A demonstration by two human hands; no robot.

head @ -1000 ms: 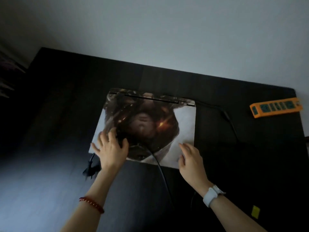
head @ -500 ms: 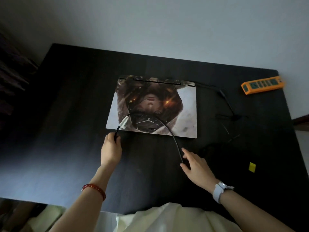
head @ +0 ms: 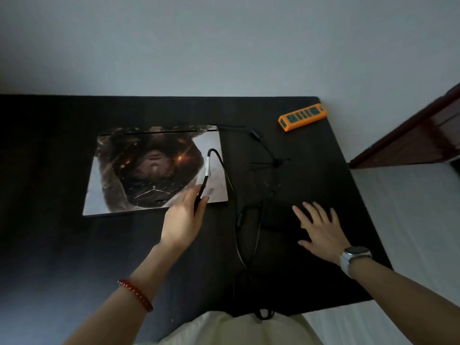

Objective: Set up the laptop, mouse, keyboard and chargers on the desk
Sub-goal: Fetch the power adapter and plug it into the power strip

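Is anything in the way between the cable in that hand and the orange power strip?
Yes. Between the cable pinched in the left hand and the orange power strip lie tangled black wires on the desk.

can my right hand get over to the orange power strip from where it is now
Probably yes. The right hand is spread open, holding nothing, and only bare desk lies between it and the power strip.

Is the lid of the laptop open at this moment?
No, the laptop lies closed and flat on the desk, its printed lid facing up.

Orange power strip (head: 302, 117) — black desk (head: 62, 245)
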